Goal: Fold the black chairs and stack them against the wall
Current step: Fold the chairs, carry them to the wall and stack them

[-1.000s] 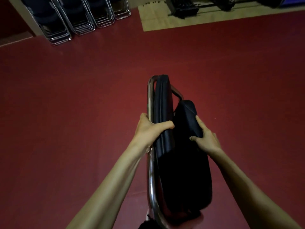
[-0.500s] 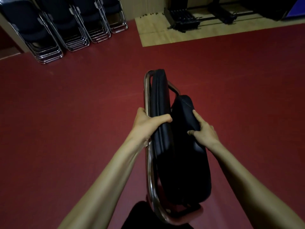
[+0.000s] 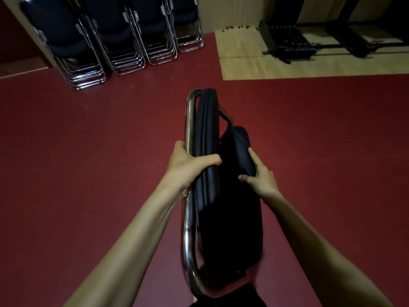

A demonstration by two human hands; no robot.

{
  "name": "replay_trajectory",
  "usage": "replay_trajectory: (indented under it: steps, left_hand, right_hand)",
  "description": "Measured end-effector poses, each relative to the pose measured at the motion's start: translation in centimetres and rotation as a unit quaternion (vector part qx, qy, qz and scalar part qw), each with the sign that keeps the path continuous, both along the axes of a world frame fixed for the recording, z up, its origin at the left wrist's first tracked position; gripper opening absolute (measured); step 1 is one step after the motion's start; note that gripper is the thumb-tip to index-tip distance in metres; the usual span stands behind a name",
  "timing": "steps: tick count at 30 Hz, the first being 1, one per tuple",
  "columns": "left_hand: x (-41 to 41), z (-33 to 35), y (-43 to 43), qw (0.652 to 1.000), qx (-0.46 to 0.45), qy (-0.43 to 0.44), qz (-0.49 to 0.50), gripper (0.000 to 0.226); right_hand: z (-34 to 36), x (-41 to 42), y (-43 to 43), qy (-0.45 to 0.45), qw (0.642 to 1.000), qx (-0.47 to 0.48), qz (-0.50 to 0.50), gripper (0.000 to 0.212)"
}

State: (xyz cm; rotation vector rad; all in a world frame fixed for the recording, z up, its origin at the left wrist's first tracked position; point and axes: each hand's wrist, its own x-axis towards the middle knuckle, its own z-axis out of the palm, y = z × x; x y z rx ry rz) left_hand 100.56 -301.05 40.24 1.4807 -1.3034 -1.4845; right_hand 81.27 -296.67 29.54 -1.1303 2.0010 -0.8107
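By the wall (image 3: 221, 12): stacked chairs (image 3: 115, 38) nearer than before.
Chair (image 3: 223, 207): folded, carried; stacking next, likely.
Left hand (image 3: 188, 165): clamped on frame (image 3: 187, 218).
Right hand (image 3: 261, 178): grips seat (image 3: 240, 147).

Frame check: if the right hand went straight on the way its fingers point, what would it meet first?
The folded chair's seat cushion, which the right hand grips; just beyond it sits the backrest held by the left hand. Depth past that is unclear.
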Motion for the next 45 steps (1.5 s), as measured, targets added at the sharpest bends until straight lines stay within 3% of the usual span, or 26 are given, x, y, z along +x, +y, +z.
replay_trajectory:
  steps: [10,15,27,33,38,45]
  left_hand:
    - [-3.4,2.0,-31.9,0.995,-0.034,-0.020,0.092,0.059]
    - [-4.3,2.4,-46.7,0.990,-0.036,-0.019,0.136,0.056]
    - [-9.8,1.1,-83.7,0.990,-0.031,-0.037,0.131,0.070]
    - [-16.1,0.1,-102.2,0.987,-0.028,-0.049,0.148,0.064]
    - [-20.5,-0.7,-116.1,0.986,-0.008,-0.062,0.158,0.078]
    - [-26.1,-2.6,-135.2,0.989,0.012,-0.037,0.143,0.061]
  right_hand:
    - [0.0,-3.2,-35.9,-0.078,0.993,-0.035,0.085,0.087]
    - [0.9,-4.3,-52.6,-0.075,0.988,-0.044,0.124,0.087]
    - [-0.5,-9.7,-89.6,-0.026,0.989,-0.037,0.138,0.087]
    - [-2.7,-15.5,-108.4,-0.057,0.987,-0.021,0.150,0.088]
    - [-3.2,-20.1,-122.7,-0.055,0.985,-0.004,0.161,0.088]
    - [-4.7,-26.4,-141.3,-0.094,0.983,-0.027,0.158,0.087]
